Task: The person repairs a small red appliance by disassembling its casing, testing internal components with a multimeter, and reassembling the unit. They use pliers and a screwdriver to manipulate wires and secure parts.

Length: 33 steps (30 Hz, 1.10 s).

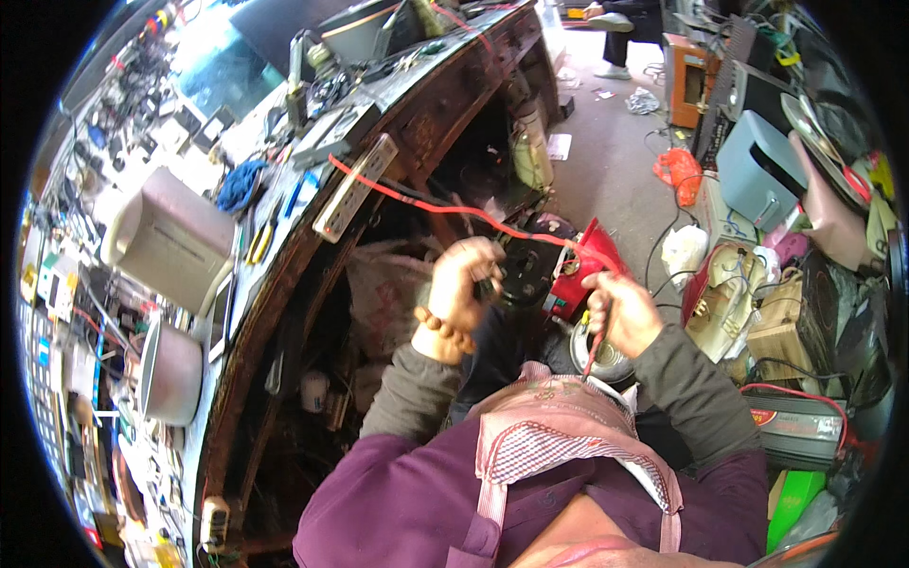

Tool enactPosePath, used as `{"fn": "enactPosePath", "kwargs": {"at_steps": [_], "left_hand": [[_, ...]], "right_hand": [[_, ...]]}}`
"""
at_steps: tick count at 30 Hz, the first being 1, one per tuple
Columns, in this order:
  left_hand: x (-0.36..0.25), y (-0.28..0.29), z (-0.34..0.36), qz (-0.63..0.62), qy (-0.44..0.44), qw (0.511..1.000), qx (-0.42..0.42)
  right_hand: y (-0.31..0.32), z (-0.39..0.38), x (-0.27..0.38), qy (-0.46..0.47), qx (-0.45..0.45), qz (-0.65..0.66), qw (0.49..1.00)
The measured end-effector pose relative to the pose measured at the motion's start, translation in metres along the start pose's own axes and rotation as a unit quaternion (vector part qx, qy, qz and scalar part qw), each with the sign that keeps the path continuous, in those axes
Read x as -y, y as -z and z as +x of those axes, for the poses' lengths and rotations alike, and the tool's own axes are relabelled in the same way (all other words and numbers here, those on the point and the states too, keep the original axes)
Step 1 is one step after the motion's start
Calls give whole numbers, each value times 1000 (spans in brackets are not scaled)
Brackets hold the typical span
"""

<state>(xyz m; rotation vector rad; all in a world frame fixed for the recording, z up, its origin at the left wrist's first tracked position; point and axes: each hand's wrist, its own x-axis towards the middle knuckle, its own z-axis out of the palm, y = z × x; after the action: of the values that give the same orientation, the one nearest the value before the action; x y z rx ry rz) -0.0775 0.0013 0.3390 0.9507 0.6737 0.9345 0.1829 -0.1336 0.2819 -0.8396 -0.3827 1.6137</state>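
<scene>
My right hand (625, 310) is closed around a red cable (511, 230), with the thumb and index finger pinched at the top. From there the cable stretches left to a white power strip (355, 189) on the bench edge, and its other end hangs toward my lap. My left hand (464, 281) is raised below the cable, fingers curled in; what they hold, if anything, is hard to make out. Beyond my right hand stands a red housing (584, 272), with a round metal part (606, 358) nearer me. A pink apron (559, 417) covers my lap.
A cluttered bench (284, 248) runs along the left, bearing a pale appliance casing (170, 237), a grey pot (170, 374) and pliers (258, 241). At right are a blue-grey appliance (760, 168), an opened casing (729, 298) and a grey metal box (795, 426). Another person (630, 24) sits far off.
</scene>
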Motion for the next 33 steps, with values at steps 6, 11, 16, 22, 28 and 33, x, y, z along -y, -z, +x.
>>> {"fn": "enactPosePath", "kwargs": {"at_steps": [6,11,16,22,28,33], "left_hand": [[109,38,-5,-165,397,903,-28],[137,46,-34,-132,424,894,50],[149,21,-48,102,317,920,205],[127,-50,-35,185,254,924,215],[139,-40,-22,172,158,948,217],[134,-40,-26,166,148,956,191]], "right_hand": [[15,14,-53,-63,-33,-28,997],[13,5,-68,-105,-33,-21,994],[21,27,-58,66,4,19,998],[19,39,-35,84,52,99,990],[18,26,-8,57,89,66,992],[12,15,-4,56,128,54,989]]}}
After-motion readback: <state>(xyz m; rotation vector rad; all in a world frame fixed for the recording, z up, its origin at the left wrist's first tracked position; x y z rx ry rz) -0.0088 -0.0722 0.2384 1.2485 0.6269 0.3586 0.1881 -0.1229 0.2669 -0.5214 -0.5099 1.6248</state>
